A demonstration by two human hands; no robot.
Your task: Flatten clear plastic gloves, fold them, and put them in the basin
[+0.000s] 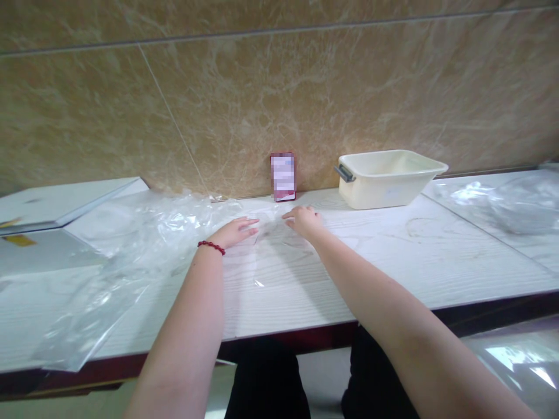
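My left hand (238,231), below a red bead bracelet (212,247), lies over the table with its fingers stretched apart, at the right end of a heap of clear plastic bags (170,224). To its right, my right hand (304,221) has its index finger extended and its fingers spread. Between the hands lies a thin clear plastic sheet or bag (266,233), whose edges are hard to make out. A phone (283,177) with a lit screen leans upright on the wall just behind the hands.
A cream plastic bin (379,189) with a grey handle stands at the back right. More clear plastic (519,201) lies at the far right. A white box (70,209) is at the left. The white wood-grain table (297,297) meets a tiled wall (305,93).
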